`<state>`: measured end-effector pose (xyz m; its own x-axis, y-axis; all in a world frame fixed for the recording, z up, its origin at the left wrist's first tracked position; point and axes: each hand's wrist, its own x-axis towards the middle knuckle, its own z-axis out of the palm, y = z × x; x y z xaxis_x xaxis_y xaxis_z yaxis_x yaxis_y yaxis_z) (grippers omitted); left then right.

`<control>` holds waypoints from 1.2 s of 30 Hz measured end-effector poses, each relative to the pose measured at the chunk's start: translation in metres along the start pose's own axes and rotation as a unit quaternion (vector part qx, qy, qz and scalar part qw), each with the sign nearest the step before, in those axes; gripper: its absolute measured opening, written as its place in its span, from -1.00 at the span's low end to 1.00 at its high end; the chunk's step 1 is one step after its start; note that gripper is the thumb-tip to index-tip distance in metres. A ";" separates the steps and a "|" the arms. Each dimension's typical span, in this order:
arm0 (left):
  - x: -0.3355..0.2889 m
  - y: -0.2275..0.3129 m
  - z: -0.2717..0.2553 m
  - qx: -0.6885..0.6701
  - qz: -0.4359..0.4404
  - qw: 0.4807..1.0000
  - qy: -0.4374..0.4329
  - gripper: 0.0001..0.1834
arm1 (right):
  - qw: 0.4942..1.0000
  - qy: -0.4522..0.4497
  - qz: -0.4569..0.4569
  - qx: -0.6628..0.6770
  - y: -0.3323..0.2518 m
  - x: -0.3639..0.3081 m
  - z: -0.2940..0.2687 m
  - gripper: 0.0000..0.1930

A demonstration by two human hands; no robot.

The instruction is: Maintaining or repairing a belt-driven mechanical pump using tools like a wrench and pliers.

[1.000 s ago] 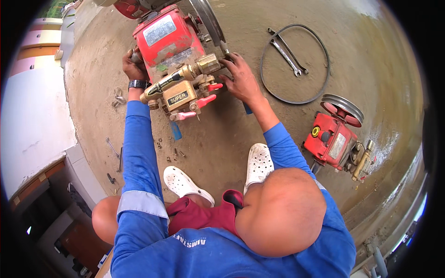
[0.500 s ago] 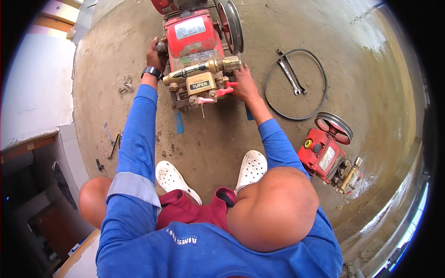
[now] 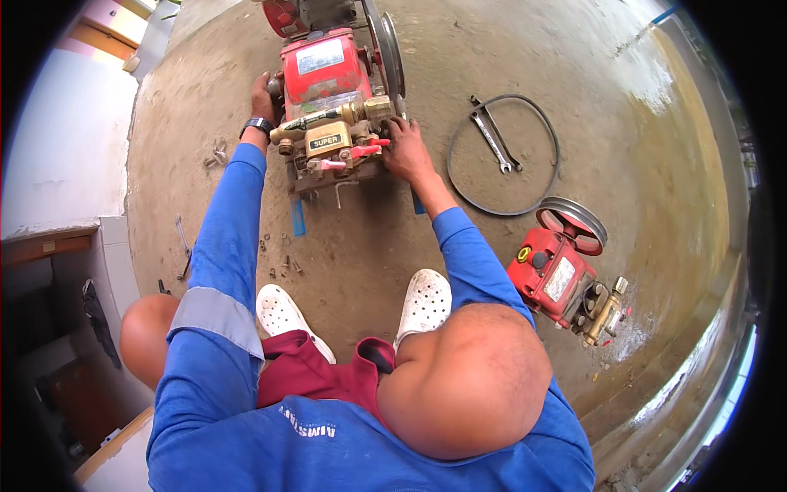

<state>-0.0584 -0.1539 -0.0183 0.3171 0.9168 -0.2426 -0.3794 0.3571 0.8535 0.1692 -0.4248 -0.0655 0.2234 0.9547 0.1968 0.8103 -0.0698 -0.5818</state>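
Pump (image 3: 321,82) straight ahead, between my hands, brass head (image 3: 326,131) toward me. Spare pump (image 3: 559,279) on the floor to my right. Belt (image 3: 506,215) lies between the two. Pulley (image 3: 394,57) on the pump's right.

Left hand (image 3: 263,100): part-curled at the pump's left side, against the knob (image 3: 275,85); tips hidden, can't tell if it's gripping. Right hand (image 3: 407,149): half closed beside the brass head; can't tell what it has.

Wrenches (image 3: 490,143) mostly inside the belt loop. Bolts (image 3: 297,266) ahead of my left shoe (image 3: 291,320).

My read: step in hand is steadying the pump; next move calls for even hold, fingers clear of pulley.
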 end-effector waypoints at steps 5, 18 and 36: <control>-0.006 -0.002 0.007 0.011 -0.022 1.000 -0.005 -0.63 | 1.000 0.003 0.001 0.010 0.007 -0.002 0.002 -0.35; -0.012 0.000 0.010 0.064 0.003 0.998 0.022 -0.65 | 1.000 -0.004 -0.015 0.000 0.007 0.000 0.003 -0.35; -0.020 -0.005 0.020 0.109 -0.035 0.993 0.001 -0.51 | 0.999 -0.022 -0.036 -0.027 0.017 -0.002 -0.004 -0.38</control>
<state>-0.0453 -0.1775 -0.0087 0.3331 0.8922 -0.3051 -0.1588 0.3720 0.9145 0.1848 -0.4289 -0.0728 0.1411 0.9694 0.2011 0.8513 -0.0151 -0.5245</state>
